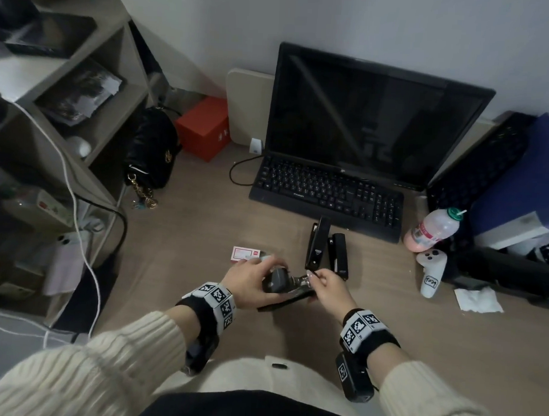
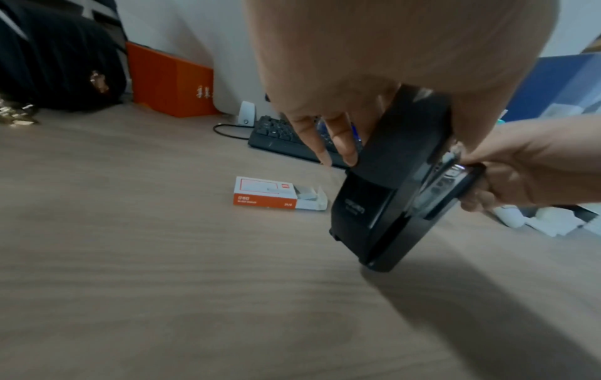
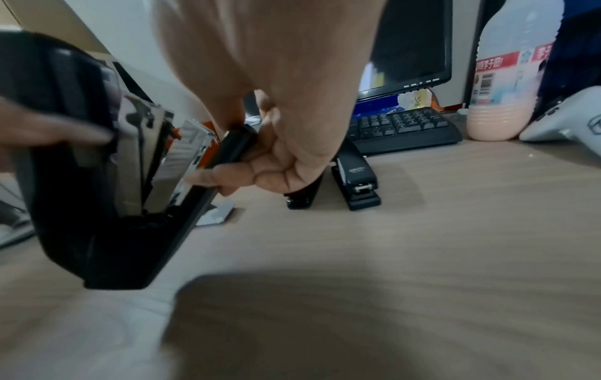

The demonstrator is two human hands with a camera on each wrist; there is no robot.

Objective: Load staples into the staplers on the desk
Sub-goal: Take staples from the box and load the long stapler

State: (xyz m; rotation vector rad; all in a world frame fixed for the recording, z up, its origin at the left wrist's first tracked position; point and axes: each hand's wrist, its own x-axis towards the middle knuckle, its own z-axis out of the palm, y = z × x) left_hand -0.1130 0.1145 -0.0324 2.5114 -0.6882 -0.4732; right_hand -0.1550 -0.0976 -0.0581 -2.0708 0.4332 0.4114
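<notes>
A black stapler (image 1: 279,286) is held just above the desk (image 1: 203,223), its top cover swung open. My left hand (image 1: 269,272) grips the cover (image 2: 383,164) from above. My right hand (image 1: 314,280) pinches the front end of the base (image 3: 232,144), fingers curled round it. Between cover and base the silver metal magazine (image 3: 187,149) shows. Two more black staplers (image 1: 317,242) (image 1: 338,256) lie shut side by side just beyond my hands. An open orange-and-white staple box (image 2: 270,192) with strips showing lies on the desk to the left.
A black keyboard (image 1: 327,194) and monitor (image 1: 374,118) stand behind the staplers. To the right are a pink drink bottle (image 1: 432,230), a white controller (image 1: 431,268) and a crumpled tissue (image 1: 478,300). A black bag (image 1: 153,146), a red box (image 1: 204,126) and shelves (image 1: 68,82) stand left.
</notes>
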